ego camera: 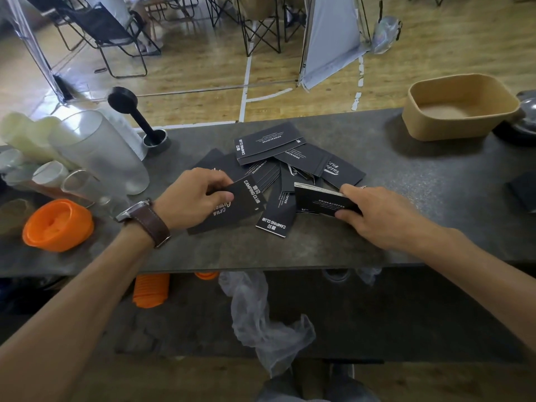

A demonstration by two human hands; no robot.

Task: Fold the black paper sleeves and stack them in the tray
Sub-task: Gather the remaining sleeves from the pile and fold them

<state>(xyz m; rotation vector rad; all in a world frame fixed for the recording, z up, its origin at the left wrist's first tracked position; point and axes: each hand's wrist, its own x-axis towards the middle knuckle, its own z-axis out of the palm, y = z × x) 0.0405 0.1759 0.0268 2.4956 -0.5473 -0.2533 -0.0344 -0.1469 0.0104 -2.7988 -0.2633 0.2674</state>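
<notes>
my hands: 2 | tray point(461, 107): 1, at 2 o'clock | orange lid point(58, 224): 1, at 9 o'clock | loose sleeves point(269, 147): too overlapped for me to count | watch point(145, 217): 1

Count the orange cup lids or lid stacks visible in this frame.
3: one orange lid on the counter at left, an orange stack on the shelf below, and an orange edge beside it. Others may be hidden under the counter.

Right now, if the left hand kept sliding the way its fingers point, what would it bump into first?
The left hand, gripping one sleeve, points right, toward the middle of the counter. It would probably first meet the loose sleeves lying there, then the stack in the right hand. Depth is hard to judge.
</notes>
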